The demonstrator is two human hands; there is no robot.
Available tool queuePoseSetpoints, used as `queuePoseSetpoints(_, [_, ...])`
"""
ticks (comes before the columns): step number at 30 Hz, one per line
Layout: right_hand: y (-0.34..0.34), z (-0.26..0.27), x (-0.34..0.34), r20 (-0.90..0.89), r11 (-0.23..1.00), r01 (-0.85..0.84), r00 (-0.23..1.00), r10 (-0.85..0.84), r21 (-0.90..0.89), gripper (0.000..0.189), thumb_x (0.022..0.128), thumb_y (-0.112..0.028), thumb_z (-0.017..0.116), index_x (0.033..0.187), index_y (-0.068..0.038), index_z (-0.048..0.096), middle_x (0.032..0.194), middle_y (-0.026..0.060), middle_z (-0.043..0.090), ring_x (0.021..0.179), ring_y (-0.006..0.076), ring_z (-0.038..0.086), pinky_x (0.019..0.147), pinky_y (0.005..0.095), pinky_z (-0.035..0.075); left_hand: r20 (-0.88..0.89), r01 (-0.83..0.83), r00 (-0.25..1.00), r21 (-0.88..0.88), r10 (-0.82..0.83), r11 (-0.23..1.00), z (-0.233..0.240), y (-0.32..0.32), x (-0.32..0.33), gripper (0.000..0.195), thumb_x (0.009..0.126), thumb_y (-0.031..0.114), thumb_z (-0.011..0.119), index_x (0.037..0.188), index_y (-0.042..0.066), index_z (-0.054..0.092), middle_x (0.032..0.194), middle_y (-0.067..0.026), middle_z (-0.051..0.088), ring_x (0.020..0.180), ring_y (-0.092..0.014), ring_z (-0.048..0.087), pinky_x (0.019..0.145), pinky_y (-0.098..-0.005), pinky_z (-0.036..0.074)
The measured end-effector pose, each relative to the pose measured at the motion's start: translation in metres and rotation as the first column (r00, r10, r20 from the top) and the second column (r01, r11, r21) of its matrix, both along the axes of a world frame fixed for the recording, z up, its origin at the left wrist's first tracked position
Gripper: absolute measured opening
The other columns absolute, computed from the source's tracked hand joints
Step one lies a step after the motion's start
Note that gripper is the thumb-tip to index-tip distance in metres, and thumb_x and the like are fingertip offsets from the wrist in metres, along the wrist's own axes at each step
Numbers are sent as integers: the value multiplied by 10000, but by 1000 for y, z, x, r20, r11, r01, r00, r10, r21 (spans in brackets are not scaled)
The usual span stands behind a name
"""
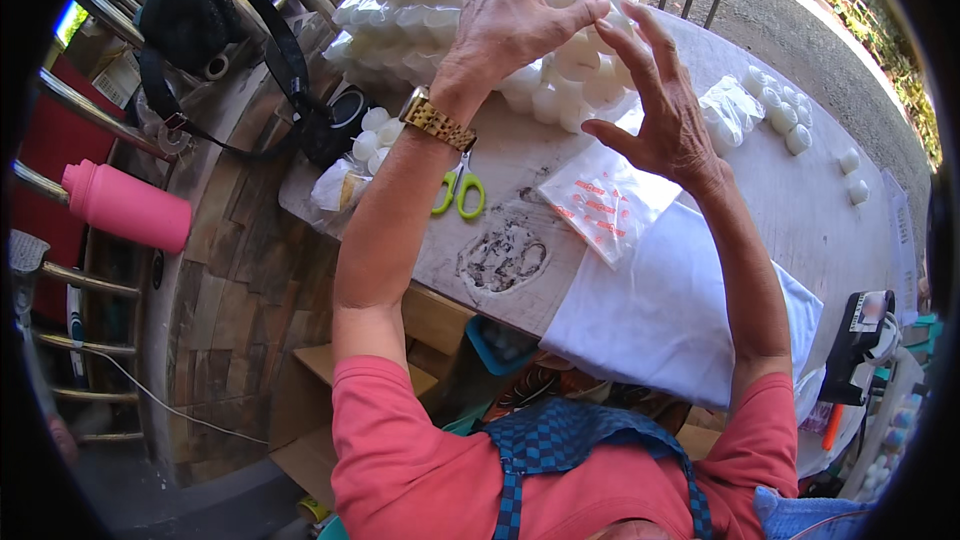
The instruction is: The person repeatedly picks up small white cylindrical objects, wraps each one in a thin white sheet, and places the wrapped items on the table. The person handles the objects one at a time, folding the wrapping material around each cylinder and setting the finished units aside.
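Both my hands are raised over the far side of the table, at a tall stack of clear plastic bags of white candles. My left hand, with a gold watch on its wrist, lies over the stack, thumb pointing right; whether it grips a bag is hard to tell. My right hand has its fingers spread at the stack's right side, its fingertips near my left thumb. Below it lie printed clear plastic bags on a white cloth. Scissors with green handles lie below my left wrist.
Loose white candles and a small filled plastic bag stand at the right. More candles sit at the left edge near a black strapped bag. A pink bottle is farther left; a black device is at the right.
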State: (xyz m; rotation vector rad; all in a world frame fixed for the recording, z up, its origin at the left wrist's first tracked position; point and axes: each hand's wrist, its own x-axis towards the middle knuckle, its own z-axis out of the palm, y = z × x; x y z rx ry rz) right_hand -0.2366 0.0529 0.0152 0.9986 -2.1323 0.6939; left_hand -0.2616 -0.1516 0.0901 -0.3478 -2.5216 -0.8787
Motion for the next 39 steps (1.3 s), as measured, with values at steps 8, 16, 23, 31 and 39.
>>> queuePoseSetpoints(8, [-5,-8,-17,117,995,92,989,-85,-50,715,719,-125,704,1394,-263,513,1464,196,387,1311,408,451,1059,475,449,-260,-302,924,-46,281,952,-15,4,24,436,867,410,664,1125,59,640,1107,-182,663,972,-351,672,827,-437,533])
queuePoseSetpoints(16, [-3,0,-39,186,998,-8,982,21,-69,636,737,-130,674,1352,-243,557,1430,164,448,1294,361,487,1081,441,442,-384,-231,876,194,291,953,-72,-43,58,141,859,86,631,993,59,664,951,-86,660,719,-217,678,916,-524,490])
queuePoseSetpoints(23, [-26,6,-34,256,986,160,956,-142,-49,659,734,-336,833,1331,-218,580,1388,170,494,1238,326,546,1002,437,498,-356,-307,884,48,304,950,-87,-19,52,222,892,203,639,1086,110,692,1026,-41,688,864,-221,672,1103,-717,131])
queuePoseSetpoints(31, [26,41,34,685,777,47,508,523,-628,858,673,-517,836,1304,0,571,1156,189,650,1093,282,641,999,388,482,-283,335,930,395,-234,856,-70,-1,99,923,701,297,842,1471,98,373,1384,-246,467,1243,-370,515,1055,-461,434])
queuePoseSetpoints(39, [79,5,116,836,906,-95,356,417,-412,657,778,-463,772,1219,-4,611,1291,142,566,1181,256,554,1007,369,448,-96,328,943,422,-318,845,-92,58,194,688,650,207,889,1245,54,579,1160,-162,655,1049,-329,659,888,-403,534])
